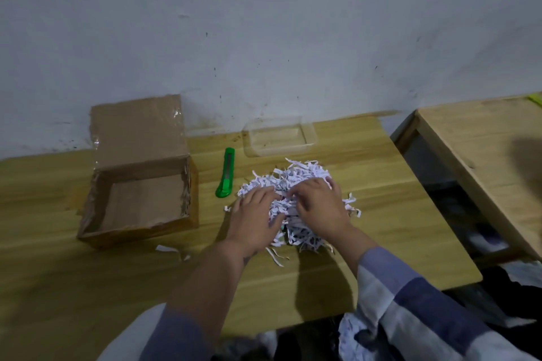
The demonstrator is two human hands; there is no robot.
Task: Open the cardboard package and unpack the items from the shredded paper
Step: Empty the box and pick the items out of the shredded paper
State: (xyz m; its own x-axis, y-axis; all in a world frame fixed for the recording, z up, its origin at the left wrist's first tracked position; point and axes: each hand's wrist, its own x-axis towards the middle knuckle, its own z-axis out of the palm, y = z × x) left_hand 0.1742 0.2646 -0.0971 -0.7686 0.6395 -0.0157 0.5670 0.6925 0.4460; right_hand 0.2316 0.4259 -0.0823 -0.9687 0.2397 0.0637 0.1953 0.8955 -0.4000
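An open cardboard box [140,202] stands on the left of the wooden table [381,214], its lid flap leaning back against the wall; its inside looks bare. To its right lies a pile of white shredded paper [296,179]. My left hand [255,220] lies on the pile's left side with its fingers spread into the shreds. On the right side of the pile, my right hand [319,202] has its fingertips curled into the paper. No packed item shows among the shreds.
A green utility knife [225,173] lies between the box and the pile. A clear plastic tray [280,136] sits behind the pile near the wall. A few loose shreds [170,250] lie in front of the box. A second wooden table [484,155] stands at the right.
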